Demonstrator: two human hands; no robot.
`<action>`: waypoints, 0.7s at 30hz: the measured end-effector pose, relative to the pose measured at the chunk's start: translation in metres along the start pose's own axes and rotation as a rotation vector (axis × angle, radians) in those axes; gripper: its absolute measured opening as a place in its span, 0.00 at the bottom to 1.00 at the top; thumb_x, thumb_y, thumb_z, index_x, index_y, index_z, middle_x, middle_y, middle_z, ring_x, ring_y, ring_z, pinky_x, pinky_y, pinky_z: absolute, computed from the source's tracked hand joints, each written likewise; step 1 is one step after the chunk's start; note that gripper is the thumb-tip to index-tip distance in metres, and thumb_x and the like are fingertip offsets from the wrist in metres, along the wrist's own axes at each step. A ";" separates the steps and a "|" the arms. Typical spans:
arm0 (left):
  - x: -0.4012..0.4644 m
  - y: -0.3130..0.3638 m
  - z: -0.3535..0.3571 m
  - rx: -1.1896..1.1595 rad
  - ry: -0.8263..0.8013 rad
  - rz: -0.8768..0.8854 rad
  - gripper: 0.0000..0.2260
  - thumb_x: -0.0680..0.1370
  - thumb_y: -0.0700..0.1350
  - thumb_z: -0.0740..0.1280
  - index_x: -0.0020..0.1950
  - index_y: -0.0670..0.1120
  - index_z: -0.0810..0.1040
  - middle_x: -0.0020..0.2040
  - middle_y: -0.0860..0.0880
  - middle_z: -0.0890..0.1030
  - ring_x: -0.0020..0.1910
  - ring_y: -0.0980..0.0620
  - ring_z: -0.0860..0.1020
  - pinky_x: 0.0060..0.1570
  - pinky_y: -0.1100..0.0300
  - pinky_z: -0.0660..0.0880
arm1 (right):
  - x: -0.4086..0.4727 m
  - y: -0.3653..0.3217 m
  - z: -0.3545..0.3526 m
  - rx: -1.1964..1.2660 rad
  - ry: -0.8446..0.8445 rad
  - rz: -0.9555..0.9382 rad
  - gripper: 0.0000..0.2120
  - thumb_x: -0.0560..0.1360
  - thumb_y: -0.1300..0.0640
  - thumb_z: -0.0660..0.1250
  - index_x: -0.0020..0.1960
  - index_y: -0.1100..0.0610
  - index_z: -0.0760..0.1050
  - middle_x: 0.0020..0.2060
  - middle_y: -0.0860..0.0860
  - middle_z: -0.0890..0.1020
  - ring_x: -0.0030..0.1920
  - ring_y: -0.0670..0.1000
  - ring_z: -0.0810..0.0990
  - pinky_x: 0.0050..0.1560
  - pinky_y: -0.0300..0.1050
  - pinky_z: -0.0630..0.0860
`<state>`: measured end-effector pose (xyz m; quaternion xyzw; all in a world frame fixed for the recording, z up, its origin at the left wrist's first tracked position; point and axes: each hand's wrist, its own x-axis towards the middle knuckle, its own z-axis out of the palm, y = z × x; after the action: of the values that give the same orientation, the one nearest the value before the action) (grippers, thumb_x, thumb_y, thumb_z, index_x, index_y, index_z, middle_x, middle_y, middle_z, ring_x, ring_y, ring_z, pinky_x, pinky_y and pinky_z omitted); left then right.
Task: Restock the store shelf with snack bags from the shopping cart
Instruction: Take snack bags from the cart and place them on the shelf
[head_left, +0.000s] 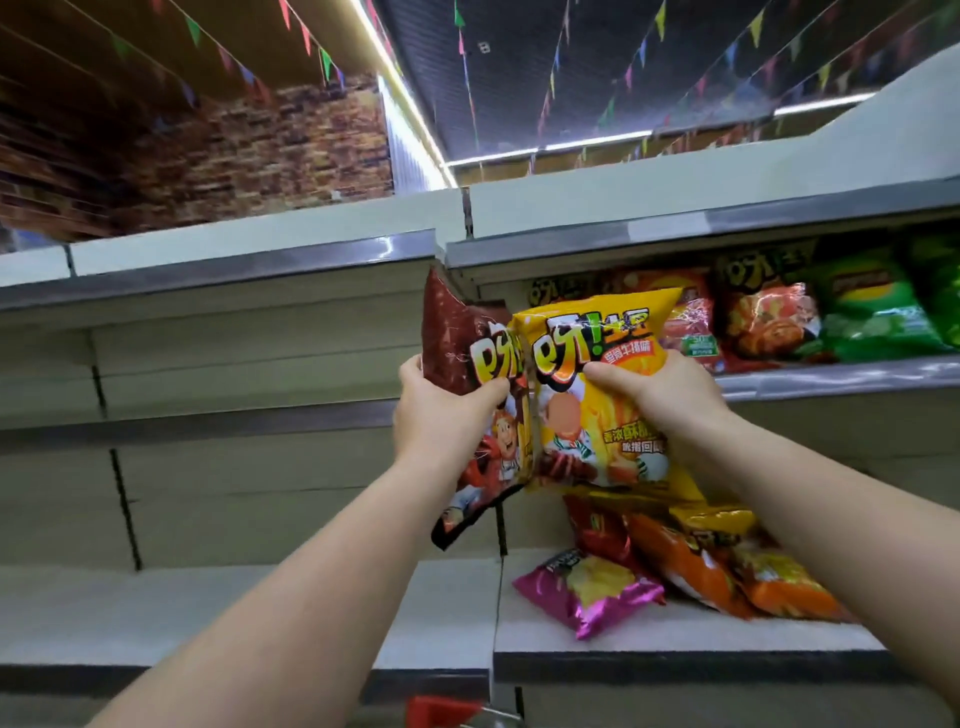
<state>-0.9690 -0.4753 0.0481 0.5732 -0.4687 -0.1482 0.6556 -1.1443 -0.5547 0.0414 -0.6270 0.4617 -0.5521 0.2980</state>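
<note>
My left hand (441, 410) grips a dark red snack bag (462, 338), held upright in front of the shelf. My right hand (665, 400) grips a yellow snack bag (597, 421) right beside it, and the two bags touch. Both are raised level with the upper shelf (831, 376), which carries a row of red and green snack bags (872, 322). On the lower shelf (675, 639) lie a pink bag (587, 587) and orange and yellow bags (727, 566). A red part of the shopping cart (441, 709) shows at the bottom edge.
The shelf bays on the left (234, 353) hold nothing. A top shelf board (623, 208) runs above the stocked row. Brick-patterned wall, strip lights and coloured bunting fill the ceiling area above.
</note>
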 end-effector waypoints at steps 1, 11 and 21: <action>0.003 0.001 -0.004 -0.014 -0.014 -0.007 0.26 0.70 0.48 0.74 0.63 0.48 0.67 0.44 0.56 0.74 0.48 0.51 0.76 0.45 0.59 0.69 | -0.002 -0.005 0.001 0.002 0.003 0.016 0.22 0.60 0.39 0.76 0.43 0.52 0.75 0.44 0.53 0.83 0.46 0.57 0.82 0.53 0.58 0.78; 0.023 0.013 -0.027 -0.105 -0.061 -0.074 0.28 0.65 0.49 0.78 0.61 0.46 0.71 0.51 0.48 0.81 0.49 0.45 0.81 0.54 0.47 0.78 | -0.002 -0.030 0.004 0.000 0.016 0.080 0.44 0.44 0.30 0.74 0.52 0.56 0.76 0.45 0.54 0.84 0.45 0.58 0.83 0.51 0.56 0.79; 0.071 -0.009 -0.059 -0.224 -0.289 -0.147 0.15 0.66 0.47 0.78 0.49 0.45 0.80 0.45 0.43 0.85 0.43 0.41 0.84 0.50 0.44 0.80 | 0.007 -0.053 0.027 -0.039 0.162 0.133 0.34 0.65 0.43 0.75 0.60 0.65 0.73 0.41 0.54 0.80 0.37 0.52 0.78 0.46 0.45 0.74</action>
<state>-0.8830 -0.4936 0.0770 0.5023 -0.4955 -0.3278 0.6283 -1.1057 -0.5442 0.0854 -0.5540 0.5353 -0.5711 0.2835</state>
